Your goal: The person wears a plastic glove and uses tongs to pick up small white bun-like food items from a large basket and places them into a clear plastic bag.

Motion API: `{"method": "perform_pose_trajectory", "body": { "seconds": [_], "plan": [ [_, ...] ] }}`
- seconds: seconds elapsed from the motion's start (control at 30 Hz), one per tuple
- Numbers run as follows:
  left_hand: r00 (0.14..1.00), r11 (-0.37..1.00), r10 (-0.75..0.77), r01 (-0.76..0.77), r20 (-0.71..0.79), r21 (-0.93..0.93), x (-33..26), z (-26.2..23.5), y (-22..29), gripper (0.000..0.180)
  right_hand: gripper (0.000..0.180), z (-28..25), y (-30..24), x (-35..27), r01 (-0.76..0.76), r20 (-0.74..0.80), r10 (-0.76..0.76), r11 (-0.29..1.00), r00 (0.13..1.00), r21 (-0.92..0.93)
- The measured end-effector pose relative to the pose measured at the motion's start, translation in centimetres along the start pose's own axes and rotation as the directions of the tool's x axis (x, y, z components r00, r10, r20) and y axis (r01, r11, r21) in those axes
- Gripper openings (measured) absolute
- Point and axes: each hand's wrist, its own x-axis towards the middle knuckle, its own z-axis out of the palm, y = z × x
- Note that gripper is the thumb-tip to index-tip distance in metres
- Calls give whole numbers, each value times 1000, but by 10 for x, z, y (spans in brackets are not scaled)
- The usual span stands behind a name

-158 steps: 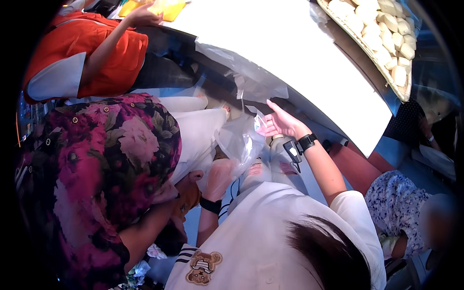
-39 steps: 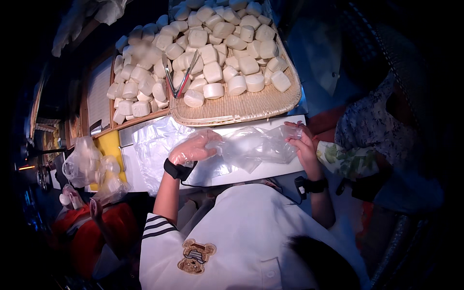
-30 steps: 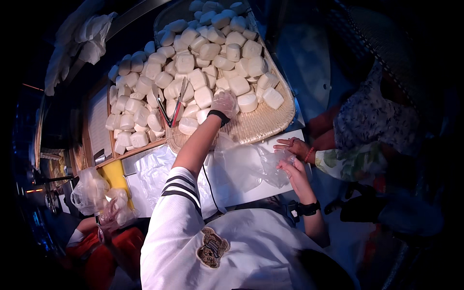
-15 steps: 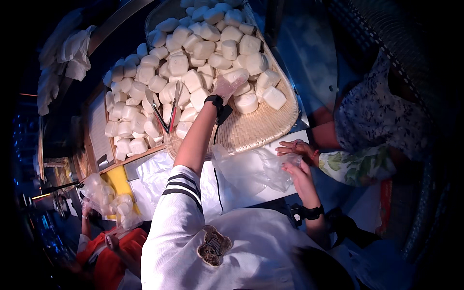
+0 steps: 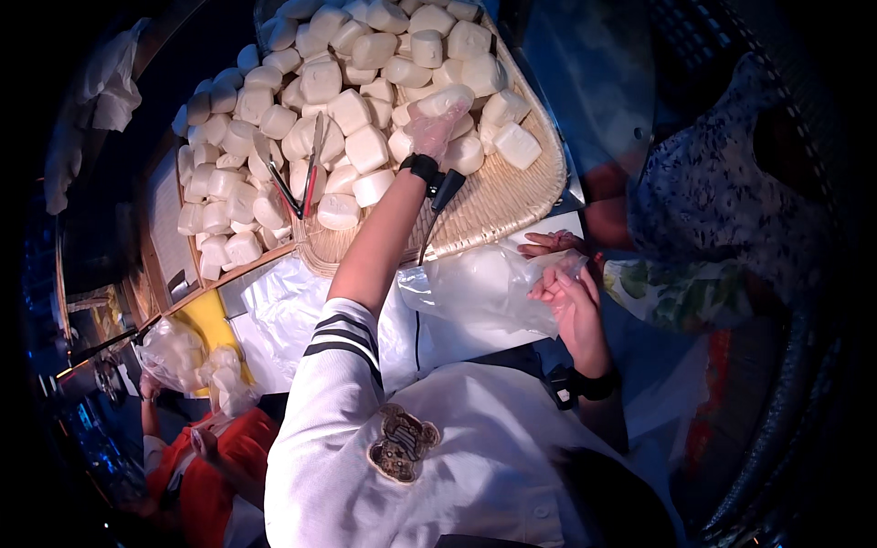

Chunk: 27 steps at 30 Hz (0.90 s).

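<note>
My left hand (image 5: 427, 131), inside a thin clear plastic glove, is stretched out over a round woven tray (image 5: 501, 203) and has its fingers closed on a white steamed bun (image 5: 447, 98). Several more white buns (image 5: 352, 110) are heaped on that tray. Closer to my body, my right hand (image 5: 573, 306) grips the mouth of a clear plastic bag (image 5: 480, 288) above the counter. A black band sits on each of my wrists.
Red-handled tongs (image 5: 304, 175) lie on the buns. A second tray of buns (image 5: 217, 215) stands to the left. Another person's hand (image 5: 550, 243) with a floral sleeve rests beside the bag. White plastic sheets (image 5: 279, 315) cover the counter. A person in orange (image 5: 196, 466) holds bags at lower left.
My left hand left the bag, reached up to the woven tray and closed on a bun. My right hand kept hold of the bag.
</note>
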Motion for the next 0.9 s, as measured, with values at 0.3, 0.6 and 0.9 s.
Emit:
{"method": "perform_pose_trajectory", "body": {
  "seconds": [0.3, 0.6, 0.9],
  "plan": [
    [954, 978, -203, 209, 220, -7, -3, -43, 30, 52, 14, 23, -15, -6, 31, 22, -30, 998, 999, -52],
    [898, 756, 22, 272, 439, -595, -190, -146, 130, 102, 17, 47, -16, 7, 119, -36, -143, 916, 989, -383],
    [766, 556, -102, 573, 634, -603, -309, -87, 41, 103, 19, 84, -47, -30, 148, 131, -98, 878, 987, -455]
  ]
}}
